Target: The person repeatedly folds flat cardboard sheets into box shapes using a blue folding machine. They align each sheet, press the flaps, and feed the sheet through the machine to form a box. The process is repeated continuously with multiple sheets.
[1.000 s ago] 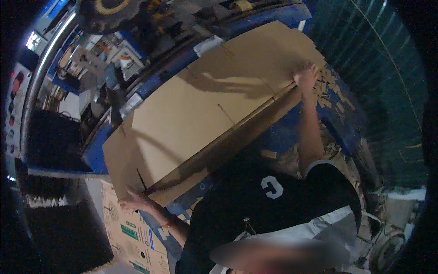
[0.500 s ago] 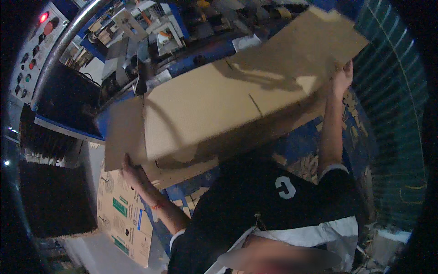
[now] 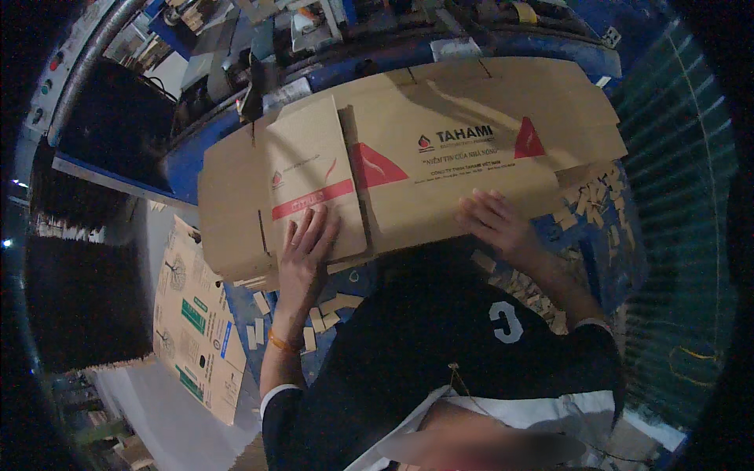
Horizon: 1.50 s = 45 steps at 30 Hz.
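My left hand [image 3: 306, 250] lies on the red-striped flap [image 3: 310, 129], fingers slightly spread. My right hand [image 3: 501, 228] has its fingers loosely bent at the card's [image 3: 412, 202] near edge; I cannot tell whether the thumb pinches beneath. The card lies folded over plain boards [image 3: 230, 188] on the bench [image 3: 345, 281]. I judge the flap could spring up if my left fingers ease off before the crease sets. Uneven pressure might skew the fold. If the boards slide, the card could shift with them. Scraps [image 3: 591, 202] by the bench's right edge might get trapped underneath.
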Motion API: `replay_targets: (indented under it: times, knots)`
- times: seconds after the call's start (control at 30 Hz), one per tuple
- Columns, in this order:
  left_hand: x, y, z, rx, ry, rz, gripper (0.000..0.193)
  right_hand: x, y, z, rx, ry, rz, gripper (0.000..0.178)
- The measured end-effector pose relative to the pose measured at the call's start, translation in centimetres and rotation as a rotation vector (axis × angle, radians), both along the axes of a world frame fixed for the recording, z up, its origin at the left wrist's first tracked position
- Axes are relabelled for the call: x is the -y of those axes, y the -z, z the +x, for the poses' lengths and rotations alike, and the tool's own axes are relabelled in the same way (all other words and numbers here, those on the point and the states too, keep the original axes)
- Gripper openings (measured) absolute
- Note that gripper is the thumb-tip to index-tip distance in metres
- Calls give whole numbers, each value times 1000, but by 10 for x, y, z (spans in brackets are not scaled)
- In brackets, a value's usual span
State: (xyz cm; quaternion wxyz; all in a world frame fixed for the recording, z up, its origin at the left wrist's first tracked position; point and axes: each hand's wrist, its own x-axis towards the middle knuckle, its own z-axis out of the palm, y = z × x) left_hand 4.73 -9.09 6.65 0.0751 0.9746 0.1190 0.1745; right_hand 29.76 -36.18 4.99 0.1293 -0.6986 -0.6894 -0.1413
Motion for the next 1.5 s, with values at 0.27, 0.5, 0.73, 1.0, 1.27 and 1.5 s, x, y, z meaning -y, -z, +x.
replay_targets:
  times: [0.27, 0.5, 0.73, 1.0, 1.27, 1.5]
  knots:
    - [-15, -20, 6, -204, 142, -20, 66, -3, 5, 18, 7, -72, -137, 53]
    - [-40, -19, 3, 128, 126, -551, 54, 11, 13, 81, -111, 584, 82, 36]
    - [-118, 16, 53, 359, -353, -743, 53, -11, 19, 181, -413, 864, 133, 36]
    - [-118, 24, 65, 334, -246, -374, 63, -40, 12, 215, -548, 956, 17, 45]
    - [-103, 14, 68, 189, -224, -124, 56, -62, 3, 200, -464, 866, 47, 37]
    - [-108, 21, 67, 88, -254, -79, 53, -64, -35, 133, -282, 797, -74, 57]
